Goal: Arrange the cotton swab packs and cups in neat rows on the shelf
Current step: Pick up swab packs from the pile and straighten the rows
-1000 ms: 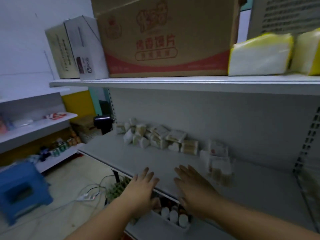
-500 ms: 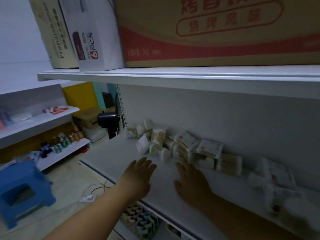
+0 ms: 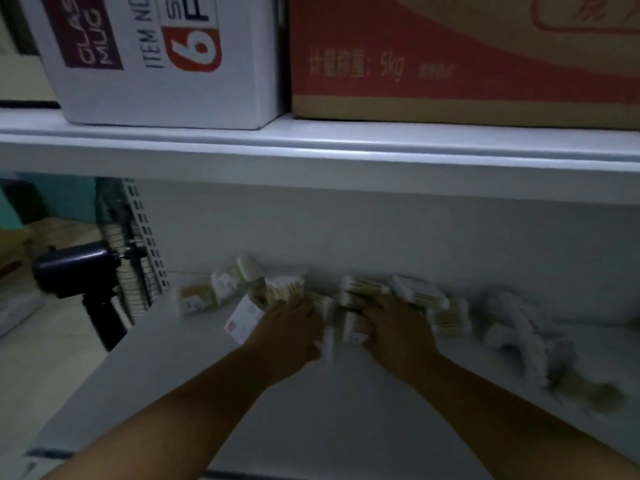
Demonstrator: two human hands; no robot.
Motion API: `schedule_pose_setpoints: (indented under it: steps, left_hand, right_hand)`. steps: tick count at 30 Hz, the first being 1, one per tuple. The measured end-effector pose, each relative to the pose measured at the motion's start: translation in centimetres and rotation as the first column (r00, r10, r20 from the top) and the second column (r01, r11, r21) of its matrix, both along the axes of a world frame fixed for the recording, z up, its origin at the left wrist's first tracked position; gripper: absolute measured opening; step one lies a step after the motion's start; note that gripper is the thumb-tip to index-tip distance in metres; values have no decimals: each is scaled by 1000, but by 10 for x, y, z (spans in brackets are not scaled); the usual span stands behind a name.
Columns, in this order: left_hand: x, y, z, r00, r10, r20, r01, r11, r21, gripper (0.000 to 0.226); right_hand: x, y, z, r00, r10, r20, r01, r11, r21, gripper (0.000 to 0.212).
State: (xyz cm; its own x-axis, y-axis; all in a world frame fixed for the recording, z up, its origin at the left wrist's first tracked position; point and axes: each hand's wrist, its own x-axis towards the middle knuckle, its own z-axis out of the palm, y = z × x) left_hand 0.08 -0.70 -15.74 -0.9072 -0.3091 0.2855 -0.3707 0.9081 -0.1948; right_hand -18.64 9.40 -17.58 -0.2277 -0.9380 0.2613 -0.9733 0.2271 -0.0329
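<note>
Plainly, the lower shelf (image 3: 311, 420) was the widest thing before me, dim under the upper board that bore a brown carton (image 3: 450, 64) and a white glass-mug box (image 3: 156, 64); a dark fan (image 3: 79, 275) stood off past the shelf's left end. Against the back wall lay the cotton swab packs (image 3: 412, 296) in a loose heap, tilted and overlapping, with a blurred white cluster (image 3: 512, 323) just to the right that may have been the cups, though I could not tell. Both arms reached in. The right hand (image 3: 398, 327) lay palm-down with fairly straight fingers pressed across the packs. The left hand (image 3: 291, 330) had its fingers buried among the wooden-stemmed packs, so I could not tell whether it gripped one. A small flat pack (image 3: 244, 318) sat askew beside the left wrist. To my eye the heap wanted separating first: draw the packs forward, turn each the same way and square them off the back wall before starting a row.
</note>
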Motion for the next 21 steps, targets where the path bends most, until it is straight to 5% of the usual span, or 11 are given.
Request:
schedule_pose_setpoints:
  steps: [2, 4, 6, 9, 11, 15, 17, 21]
  left_hand:
    - [5, -10, 0, 986, -127, -107, 141, 980, 138, 36]
    - [10, -5, 12, 954, -18, -298, 152, 888, 433, 43]
    - [15, 7, 26, 905, 256, -340, 144, 566, 811, 45]
    - [16, 36, 26, 855, 439, -275, 330, -53, 943, 33]
    - [9, 61, 23, 792, 558, -249, 470, -295, 832, 34]
    - [-23, 115, 21, 764, 625, -161, 504, -423, 753, 29]
    - [-43, 148, 23, 778, 609, -155, 509, -467, 723, 29]
    - [-89, 219, 25, 830, 525, -186, 501, -557, 663, 45]
  right_hand:
    - [-4, 10, 2, 997, 76, 4, -76, 997, -7, 31]
    - [-1, 26, 10, 986, 104, 127, -106, 994, 14, 38]
    - [6, 46, 17, 901, 18, 433, -28, 999, 17, 37]
    - [15, 79, 19, 342, -77, 936, 130, 991, 34, 25]
    - [15, 102, 15, -44, -2, 999, 227, 974, 12, 32]
    - [10, 151, 12, -460, 245, 854, 358, 931, -74, 52]
    - [1, 183, 16, -526, 356, 773, 384, 910, -158, 63]
    - [-32, 263, 29, -509, 512, 692, 476, 837, -269, 78]
